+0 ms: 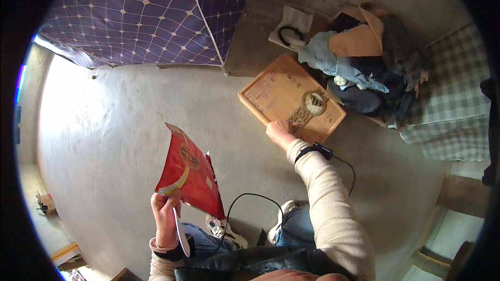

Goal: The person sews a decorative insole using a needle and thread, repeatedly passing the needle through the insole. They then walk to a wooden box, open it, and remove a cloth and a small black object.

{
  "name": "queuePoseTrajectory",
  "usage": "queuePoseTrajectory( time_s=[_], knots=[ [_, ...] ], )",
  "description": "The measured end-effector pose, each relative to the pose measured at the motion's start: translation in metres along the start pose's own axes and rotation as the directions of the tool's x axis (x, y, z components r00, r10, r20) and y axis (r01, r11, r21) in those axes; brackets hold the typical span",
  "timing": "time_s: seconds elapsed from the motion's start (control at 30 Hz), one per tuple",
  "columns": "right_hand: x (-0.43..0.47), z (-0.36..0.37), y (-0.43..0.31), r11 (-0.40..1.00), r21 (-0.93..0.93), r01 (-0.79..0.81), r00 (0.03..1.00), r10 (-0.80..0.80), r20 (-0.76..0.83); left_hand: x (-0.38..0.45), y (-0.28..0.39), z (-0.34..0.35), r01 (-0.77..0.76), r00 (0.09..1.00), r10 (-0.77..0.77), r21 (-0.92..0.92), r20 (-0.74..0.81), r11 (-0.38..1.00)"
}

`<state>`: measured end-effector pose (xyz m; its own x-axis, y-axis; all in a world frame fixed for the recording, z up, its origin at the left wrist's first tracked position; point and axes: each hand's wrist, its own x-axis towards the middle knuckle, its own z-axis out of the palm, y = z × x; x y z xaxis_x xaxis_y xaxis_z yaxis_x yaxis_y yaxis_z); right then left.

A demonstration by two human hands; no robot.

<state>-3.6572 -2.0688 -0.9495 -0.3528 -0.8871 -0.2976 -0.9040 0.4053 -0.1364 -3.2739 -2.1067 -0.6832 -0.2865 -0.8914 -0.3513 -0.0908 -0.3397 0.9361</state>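
A red printed packet [193, 171] hangs from my left hand [166, 207], pinched between thumb and fingers. A thin white strip-like thing [180, 232], perhaps a handle, also sticks out of that hand towards the wrist. My right hand [280, 132] is closed at the near left edge of an orange-brown flat box [273, 89] with dark print and a round emblem; its fingers grip or press on that edge, partly hidden. A black band with a cable [322, 150] is on my right wrist.
A pile of clothes [359, 58] lies beyond the box, near a checked cloth [449, 101]. A dark blue patterned cloth [156, 15] covers something at the upper left. A black cable [250, 194] loops over the floor by my shoes.
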Motion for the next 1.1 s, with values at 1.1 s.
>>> queuePoseTrajectory(
  time_s=[1.1],
  knots=[
    [-0.011, -0.236, 0.195, 0.954, 0.264, -0.144, 0.949, 0.209, -0.236, 0.002, -0.024, -0.005, -0.076, 0.989, 0.074, -0.014, -0.128, 0.997]
  ],
)
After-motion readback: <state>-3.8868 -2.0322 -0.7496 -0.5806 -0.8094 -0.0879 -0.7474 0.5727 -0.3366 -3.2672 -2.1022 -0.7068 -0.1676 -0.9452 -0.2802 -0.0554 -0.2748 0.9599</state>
